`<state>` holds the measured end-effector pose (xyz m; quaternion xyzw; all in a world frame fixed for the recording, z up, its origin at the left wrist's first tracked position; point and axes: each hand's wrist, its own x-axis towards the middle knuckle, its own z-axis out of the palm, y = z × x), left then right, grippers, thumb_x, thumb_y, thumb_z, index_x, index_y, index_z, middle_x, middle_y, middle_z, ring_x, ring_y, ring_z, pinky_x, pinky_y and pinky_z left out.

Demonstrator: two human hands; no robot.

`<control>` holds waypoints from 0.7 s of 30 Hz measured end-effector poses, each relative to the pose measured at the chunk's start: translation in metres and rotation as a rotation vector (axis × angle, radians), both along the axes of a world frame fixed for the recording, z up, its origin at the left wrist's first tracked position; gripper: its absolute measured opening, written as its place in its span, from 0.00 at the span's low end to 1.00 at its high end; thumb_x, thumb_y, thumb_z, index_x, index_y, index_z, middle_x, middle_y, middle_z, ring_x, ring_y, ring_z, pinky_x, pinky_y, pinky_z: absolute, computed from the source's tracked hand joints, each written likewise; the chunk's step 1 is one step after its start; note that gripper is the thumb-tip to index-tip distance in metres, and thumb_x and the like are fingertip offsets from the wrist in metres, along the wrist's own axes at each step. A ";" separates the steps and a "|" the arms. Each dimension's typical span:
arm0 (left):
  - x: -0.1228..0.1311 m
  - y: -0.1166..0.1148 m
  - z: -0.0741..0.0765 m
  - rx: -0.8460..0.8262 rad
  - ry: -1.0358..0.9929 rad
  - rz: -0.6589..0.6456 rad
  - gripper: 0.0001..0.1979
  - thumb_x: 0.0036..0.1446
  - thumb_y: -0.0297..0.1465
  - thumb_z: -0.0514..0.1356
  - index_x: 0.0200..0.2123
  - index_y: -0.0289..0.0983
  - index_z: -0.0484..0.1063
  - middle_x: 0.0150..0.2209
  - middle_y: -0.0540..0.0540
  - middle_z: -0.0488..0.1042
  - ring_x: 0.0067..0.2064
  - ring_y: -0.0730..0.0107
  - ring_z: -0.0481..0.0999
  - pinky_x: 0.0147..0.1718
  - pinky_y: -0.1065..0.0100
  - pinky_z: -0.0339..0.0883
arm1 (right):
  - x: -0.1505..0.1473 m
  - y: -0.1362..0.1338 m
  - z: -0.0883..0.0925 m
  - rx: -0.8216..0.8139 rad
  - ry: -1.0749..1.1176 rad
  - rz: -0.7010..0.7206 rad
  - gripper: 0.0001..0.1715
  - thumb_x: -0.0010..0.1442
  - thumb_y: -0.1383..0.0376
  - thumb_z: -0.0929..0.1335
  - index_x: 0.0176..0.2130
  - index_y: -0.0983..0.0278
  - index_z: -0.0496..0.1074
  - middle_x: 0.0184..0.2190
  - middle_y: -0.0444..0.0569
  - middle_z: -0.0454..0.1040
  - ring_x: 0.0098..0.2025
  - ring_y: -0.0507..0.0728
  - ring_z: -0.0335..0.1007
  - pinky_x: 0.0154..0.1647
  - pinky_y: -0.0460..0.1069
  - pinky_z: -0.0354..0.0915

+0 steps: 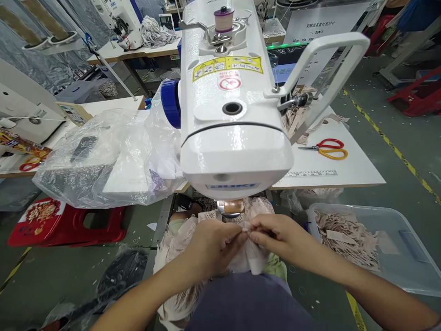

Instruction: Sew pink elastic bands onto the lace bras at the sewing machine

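Note:
Just below the head of a white sewing machine [237,151], both hands meet on a pale pink lace fabric piece [253,257]. My left hand [218,239] pinches its edge between thumb and fingers. Close against it, my right hand [272,232] pinches the same fabric, its fingertips nearly touching the left ones. More pale lace fabric [172,257] is heaped on my lap and left of my wrist. A metal and brown part [232,208] of the machine shows right behind the fingers; the needle area is hidden by the machine head.
Red-and-yellow scissors [330,149] and a ruler [312,173] lie on the white table at right. A clear bin [403,253] with beige straps stands lower right. Plastic bags [131,165] cover the left table edge, above a red stool [69,225]. A thread spool [223,20] sits atop the machine.

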<state>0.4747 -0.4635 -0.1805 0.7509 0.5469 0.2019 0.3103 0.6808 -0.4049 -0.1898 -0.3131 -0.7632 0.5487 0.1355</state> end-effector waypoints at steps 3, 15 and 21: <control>-0.011 0.013 0.004 -0.078 -0.007 0.085 0.23 0.63 0.38 0.54 0.19 0.37 0.52 0.17 0.56 0.52 0.21 0.78 0.53 0.22 0.71 0.43 | -0.011 0.019 -0.005 0.152 0.075 -0.044 0.14 0.64 0.60 0.66 0.28 0.62 0.73 0.26 0.44 0.73 0.30 0.52 0.67 0.33 0.46 0.58; -0.037 0.047 0.007 0.064 -0.088 0.281 0.11 0.58 0.40 0.60 0.35 0.40 0.76 0.31 0.45 0.79 0.40 0.58 0.78 0.43 0.61 0.73 | -0.021 0.060 -0.019 0.061 -0.032 -0.074 0.15 0.58 0.54 0.71 0.27 0.61 0.75 0.26 0.46 0.76 0.30 0.57 0.71 0.33 0.50 0.63; -0.051 0.052 -0.006 0.251 0.028 0.300 0.12 0.56 0.40 0.62 0.39 0.39 0.74 0.33 0.44 0.78 0.44 0.55 0.78 0.43 0.61 0.75 | -0.026 0.072 -0.020 0.052 -0.037 -0.051 0.19 0.59 0.51 0.70 0.25 0.61 0.72 0.23 0.44 0.70 0.27 0.54 0.65 0.30 0.50 0.61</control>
